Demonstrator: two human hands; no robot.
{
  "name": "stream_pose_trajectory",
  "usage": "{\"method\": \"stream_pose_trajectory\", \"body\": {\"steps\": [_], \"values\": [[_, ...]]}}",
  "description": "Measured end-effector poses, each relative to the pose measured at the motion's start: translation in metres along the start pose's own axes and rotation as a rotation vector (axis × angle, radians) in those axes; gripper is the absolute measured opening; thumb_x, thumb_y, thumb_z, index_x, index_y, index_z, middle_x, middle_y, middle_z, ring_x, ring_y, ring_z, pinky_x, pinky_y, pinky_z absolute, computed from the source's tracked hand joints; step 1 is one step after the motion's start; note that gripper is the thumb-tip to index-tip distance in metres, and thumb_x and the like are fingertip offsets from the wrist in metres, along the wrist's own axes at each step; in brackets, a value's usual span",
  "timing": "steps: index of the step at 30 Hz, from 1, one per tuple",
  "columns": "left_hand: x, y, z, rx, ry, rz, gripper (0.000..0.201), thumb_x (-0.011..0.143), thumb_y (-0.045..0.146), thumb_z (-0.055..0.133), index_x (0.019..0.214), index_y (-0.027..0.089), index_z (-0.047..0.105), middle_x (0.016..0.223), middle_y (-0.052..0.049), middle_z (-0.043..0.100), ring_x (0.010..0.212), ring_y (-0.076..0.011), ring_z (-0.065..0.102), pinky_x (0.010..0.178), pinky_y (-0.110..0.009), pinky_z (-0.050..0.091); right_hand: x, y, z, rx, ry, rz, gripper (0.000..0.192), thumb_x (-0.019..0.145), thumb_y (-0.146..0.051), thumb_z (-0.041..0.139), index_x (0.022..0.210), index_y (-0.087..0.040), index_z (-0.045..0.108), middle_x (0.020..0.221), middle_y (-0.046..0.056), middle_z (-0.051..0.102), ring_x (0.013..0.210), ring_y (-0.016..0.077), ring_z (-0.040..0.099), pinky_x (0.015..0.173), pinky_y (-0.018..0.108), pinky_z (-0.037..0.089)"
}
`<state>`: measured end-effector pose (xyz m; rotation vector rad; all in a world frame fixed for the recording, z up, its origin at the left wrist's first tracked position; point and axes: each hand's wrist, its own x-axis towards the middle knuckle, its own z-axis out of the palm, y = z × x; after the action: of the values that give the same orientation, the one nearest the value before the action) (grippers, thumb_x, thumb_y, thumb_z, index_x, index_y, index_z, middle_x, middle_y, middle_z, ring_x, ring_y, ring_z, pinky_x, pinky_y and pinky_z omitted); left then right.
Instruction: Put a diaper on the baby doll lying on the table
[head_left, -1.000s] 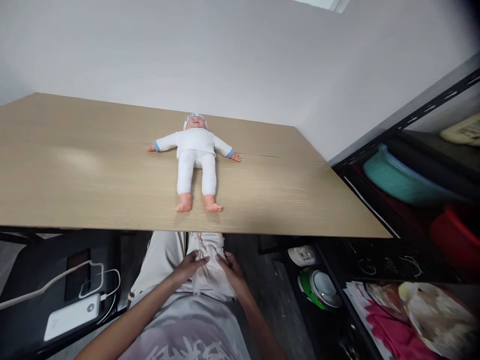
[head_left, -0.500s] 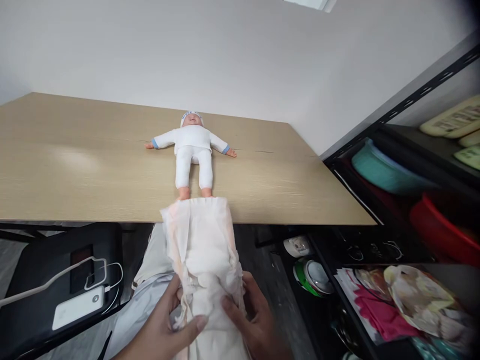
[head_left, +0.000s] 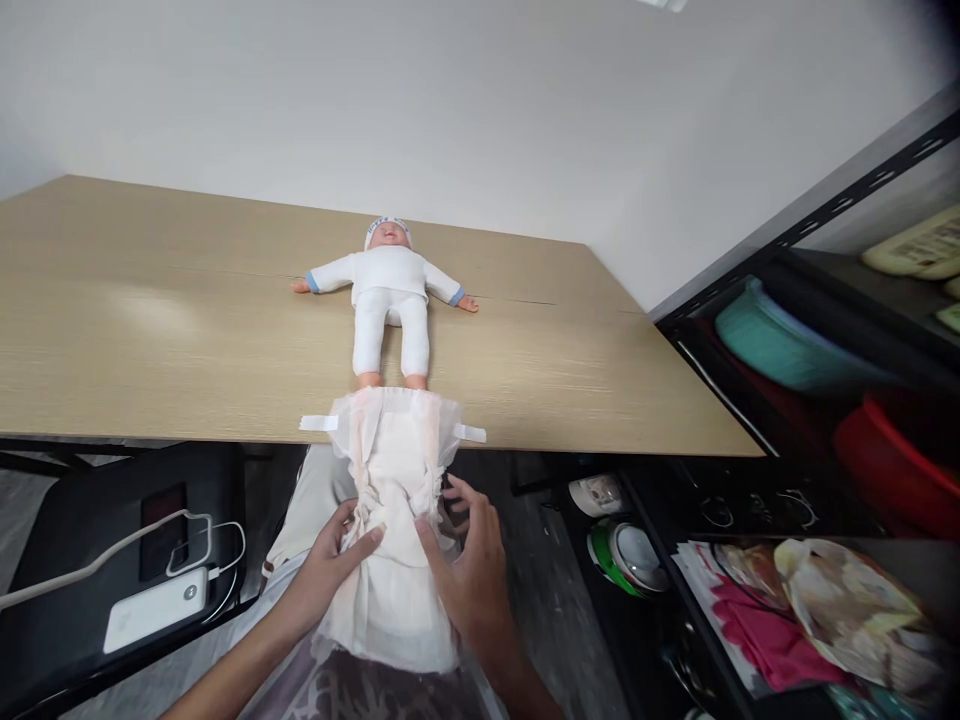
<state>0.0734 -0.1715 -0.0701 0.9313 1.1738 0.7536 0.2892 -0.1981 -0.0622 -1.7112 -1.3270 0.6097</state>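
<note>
An unfolded white diaper [head_left: 397,440] stretches from the table's front edge down over my lap, its two side tabs spread out at the far end. My left hand [head_left: 341,550] grips its left edge near the middle, thumb on top and fingers underneath. On the opposite edge, my right hand [head_left: 469,560] presses its thumb on the inner face, with the fingers curled at the side. Beyond the diaper a baby doll [head_left: 388,290] in white clothes and a cap lies on its back, arms spread, feet close to the diaper's far edge.
The wooden table [head_left: 187,350] meets a white wall. At the left, a power bank [head_left: 157,608] with a cable rests on a black seat [head_left: 60,540]. A black shelf on the right holds a teal basin [head_left: 787,340], a red basin [head_left: 900,460] and cloths [head_left: 772,625].
The diaper has moved away from me and its near end now shows. Its side tabs have spread outward. Both hands have shifted forward with it, and the view has tilted slightly.
</note>
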Motion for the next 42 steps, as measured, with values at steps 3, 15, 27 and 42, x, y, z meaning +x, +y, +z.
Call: {"method": "stream_pose_trajectory", "body": {"steps": [3, 15, 27, 42], "values": [[-0.001, -0.004, 0.002, -0.067, -0.023, -0.031, 0.075, 0.085, 0.074, 0.086, 0.138, 0.026, 0.066, 0.134, -0.011, 0.081, 0.131, -0.0365, 0.074, 0.110, -0.046, 0.061, 0.019, -0.015, 0.002, -0.061, -0.001, -0.234, 0.064, 0.103, -0.049, 0.075, 0.163, -0.044, 0.053, 0.152, 0.013, 0.068, 0.140, 0.0423, 0.063, 0.116, 0.072, 0.056], [-0.012, 0.017, -0.025, 0.388, -0.231, -0.005, 0.068, 0.100, 0.071, 0.071, 0.153, 0.030, 0.058, 0.156, -0.013, 0.070, 0.149, -0.0360, 0.062, 0.123, -0.046, 0.051, 0.102, -0.033, 0.075, -0.452, -0.362, -0.553, 0.072, 0.118, -0.043, 0.053, 0.181, -0.018, 0.031, 0.188, 0.014, 0.028, 0.176, 0.0320, 0.025, 0.142, 0.059, 0.031], [0.135, 0.183, -0.081, 1.657, 0.021, 1.029, 0.077, 0.100, 0.003, 0.053, 0.172, 0.027, 0.045, 0.179, -0.019, 0.046, 0.160, -0.0417, 0.050, 0.120, -0.057, 0.048, 0.100, -0.027, 0.078, -0.485, -0.317, -0.592, 0.068, 0.118, -0.043, 0.052, 0.181, -0.023, 0.035, 0.188, 0.014, 0.029, 0.176, 0.0335, 0.026, 0.140, 0.060, 0.035], [0.244, 0.201, -0.033, 1.610, -0.508, 1.390, 0.046, 0.099, 0.011, 0.066, 0.139, 0.035, 0.070, 0.161, -0.005, 0.069, 0.135, -0.0315, 0.065, 0.113, -0.047, 0.048, 0.100, -0.023, 0.074, -0.480, -0.330, -0.605, 0.065, 0.117, -0.040, 0.056, 0.179, -0.031, 0.040, 0.185, 0.014, 0.038, 0.171, 0.0348, 0.038, 0.137, 0.061, 0.041]]}}
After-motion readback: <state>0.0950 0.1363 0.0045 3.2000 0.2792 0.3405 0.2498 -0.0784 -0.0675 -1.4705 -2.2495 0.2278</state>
